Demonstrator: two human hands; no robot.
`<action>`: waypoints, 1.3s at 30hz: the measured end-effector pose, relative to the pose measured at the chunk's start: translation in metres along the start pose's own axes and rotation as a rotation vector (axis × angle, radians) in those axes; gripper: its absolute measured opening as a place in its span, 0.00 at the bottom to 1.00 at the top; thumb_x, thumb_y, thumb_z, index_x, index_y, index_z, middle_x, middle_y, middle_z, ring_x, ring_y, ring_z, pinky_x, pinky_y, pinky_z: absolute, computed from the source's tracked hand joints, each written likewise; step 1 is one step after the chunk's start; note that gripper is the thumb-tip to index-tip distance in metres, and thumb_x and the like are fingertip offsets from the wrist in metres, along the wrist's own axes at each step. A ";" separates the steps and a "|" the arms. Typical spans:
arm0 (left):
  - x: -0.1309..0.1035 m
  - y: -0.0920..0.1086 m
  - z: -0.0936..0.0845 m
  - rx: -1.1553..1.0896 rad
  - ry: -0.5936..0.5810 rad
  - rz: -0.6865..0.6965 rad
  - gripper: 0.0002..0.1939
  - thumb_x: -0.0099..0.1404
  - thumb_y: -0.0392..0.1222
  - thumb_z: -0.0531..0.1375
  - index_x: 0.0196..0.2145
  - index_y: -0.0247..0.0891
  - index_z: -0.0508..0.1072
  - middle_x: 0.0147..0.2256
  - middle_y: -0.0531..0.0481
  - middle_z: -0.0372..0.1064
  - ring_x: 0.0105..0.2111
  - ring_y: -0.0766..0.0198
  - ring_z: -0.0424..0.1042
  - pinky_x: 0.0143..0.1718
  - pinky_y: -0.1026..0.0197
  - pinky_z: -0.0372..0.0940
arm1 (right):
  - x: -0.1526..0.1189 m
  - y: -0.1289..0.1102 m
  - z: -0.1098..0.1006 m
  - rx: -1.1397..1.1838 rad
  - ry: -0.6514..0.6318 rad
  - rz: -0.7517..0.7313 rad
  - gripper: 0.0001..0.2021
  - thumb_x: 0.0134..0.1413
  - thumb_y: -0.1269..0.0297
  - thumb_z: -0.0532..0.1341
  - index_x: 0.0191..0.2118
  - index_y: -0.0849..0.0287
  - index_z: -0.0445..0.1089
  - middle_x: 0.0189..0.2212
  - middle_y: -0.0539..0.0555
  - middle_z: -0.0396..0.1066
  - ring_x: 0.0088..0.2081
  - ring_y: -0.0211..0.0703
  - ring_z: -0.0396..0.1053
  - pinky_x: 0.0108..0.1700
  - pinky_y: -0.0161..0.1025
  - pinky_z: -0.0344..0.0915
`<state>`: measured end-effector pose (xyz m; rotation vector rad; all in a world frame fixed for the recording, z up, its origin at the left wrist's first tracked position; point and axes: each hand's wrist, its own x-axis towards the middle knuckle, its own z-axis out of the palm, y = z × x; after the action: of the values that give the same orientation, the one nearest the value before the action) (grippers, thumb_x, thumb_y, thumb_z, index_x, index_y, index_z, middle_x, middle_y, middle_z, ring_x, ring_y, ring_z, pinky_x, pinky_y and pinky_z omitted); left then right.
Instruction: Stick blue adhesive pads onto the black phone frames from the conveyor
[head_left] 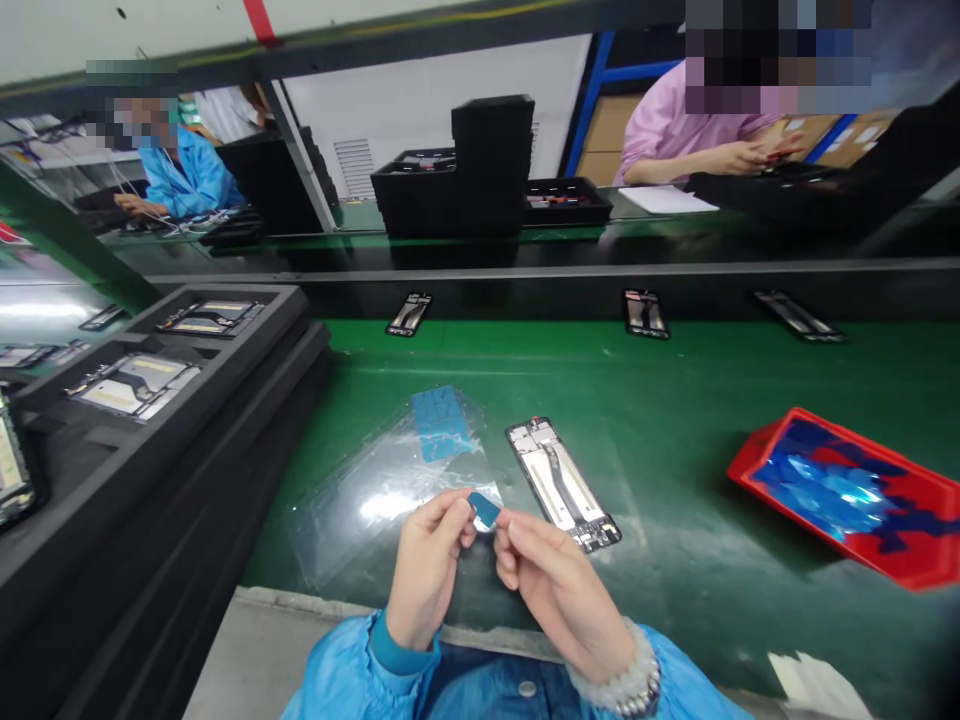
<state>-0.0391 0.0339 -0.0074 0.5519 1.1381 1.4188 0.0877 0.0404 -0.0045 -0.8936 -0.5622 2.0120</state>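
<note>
A small blue sticker piece (484, 510) is held up between my two hands, above the front of the green mat. My left hand (435, 560) pinches its left edge between thumb and fingertips. At its right edge, my right hand (555, 585) is closed in a pinch. Just beyond my right hand, an opened phone frame (564, 485) lies flat with its inner parts facing up. Clear plastic sheets (360, 500) lie to the left, with a blue sticker sheet (441, 424) on their far part.
Black foam trays (262, 375) with phone frames are stacked at the left. A red bin (915, 555) of blue film pieces stands at the right. Three phone frames lie along the far edge. Beyond the ledge are black boxes (491, 165) and people at work.
</note>
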 end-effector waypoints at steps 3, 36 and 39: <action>0.000 0.000 0.000 0.012 0.000 0.000 0.13 0.49 0.47 0.67 0.28 0.34 0.77 0.23 0.52 0.68 0.22 0.73 0.61 0.25 0.68 0.58 | 0.001 0.000 -0.001 0.062 0.005 0.035 0.14 0.39 0.59 0.69 0.32 0.62 0.75 0.21 0.49 0.62 0.23 0.31 0.56 0.24 0.31 0.52; -0.004 -0.005 0.018 0.379 -0.206 0.068 0.20 0.63 0.41 0.56 0.53 0.39 0.67 0.50 0.48 0.70 0.50 0.59 0.68 0.53 0.60 0.60 | -0.019 -0.016 -0.042 -1.019 0.280 -0.631 0.08 0.50 0.59 0.61 0.37 0.54 0.71 0.55 0.58 0.59 0.57 0.54 0.57 0.56 0.54 0.55; -0.008 -0.008 0.015 0.400 -0.221 0.018 0.19 0.63 0.40 0.56 0.52 0.41 0.69 0.50 0.49 0.70 0.51 0.59 0.68 0.53 0.60 0.60 | -0.003 -0.024 -0.036 -0.951 0.274 -0.577 0.07 0.51 0.60 0.61 0.28 0.55 0.72 0.53 0.58 0.63 0.56 0.53 0.57 0.56 0.54 0.53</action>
<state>-0.0205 0.0297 -0.0054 0.9780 1.2441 1.1141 0.1288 0.0530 -0.0109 -1.3199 -1.4707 1.0242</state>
